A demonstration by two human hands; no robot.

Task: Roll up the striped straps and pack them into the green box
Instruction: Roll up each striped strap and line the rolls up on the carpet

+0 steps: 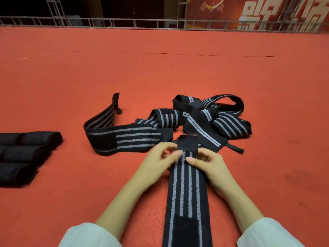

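Observation:
A black strap with grey stripes [186,189] lies flat on the red carpet, running from the bottom edge away from me. My left hand [158,163] and my right hand [210,166] pinch its far end from either side, where a plain black tab is folded up. Just beyond lies a tangled heap of loose striped straps [210,118]. One long strap [114,138] curls out to the left of the heap. Three rolled straps [26,152] lie side by side at the left edge. No green box is in view.
Red carpet [160,72] covers the whole floor, with a seam across the far part. A metal truss rail [124,22] runs along the back edge, with a red banner behind it at the right.

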